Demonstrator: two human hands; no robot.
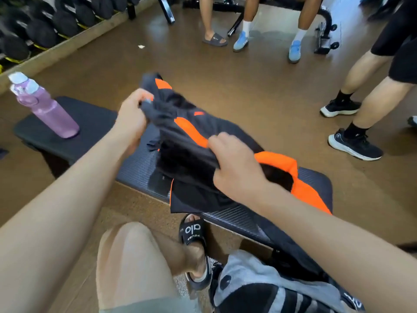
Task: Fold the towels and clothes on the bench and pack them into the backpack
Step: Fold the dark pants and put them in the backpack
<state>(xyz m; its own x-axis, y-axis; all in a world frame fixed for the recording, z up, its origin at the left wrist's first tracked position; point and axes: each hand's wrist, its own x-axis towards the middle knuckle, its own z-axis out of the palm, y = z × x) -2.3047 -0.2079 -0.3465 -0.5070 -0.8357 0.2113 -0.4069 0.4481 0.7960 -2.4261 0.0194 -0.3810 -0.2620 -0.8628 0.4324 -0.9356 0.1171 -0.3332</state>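
A black garment with orange panels (189, 136) is lifted above the black padded bench (135, 166). My left hand (133, 118) grips its upper left edge, bunched in the fist. My right hand (234, 168) grips the garment's near right edge, fingers curled over the fabric. Under it, more black cloth (198, 197) lies flat on the bench, with an orange towel or cloth (300, 184) at the right end. A grey and black backpack (259, 288) sits on the floor at the bottom, below my right forearm.
A purple water bottle (45, 107) stands on the bench's left end. My knee (130, 256) and sandalled foot (194, 245) are in front of the bench. Other people's legs (361, 109) stand at the right and far side. A dumbbell rack (45, 26) lines the upper left.
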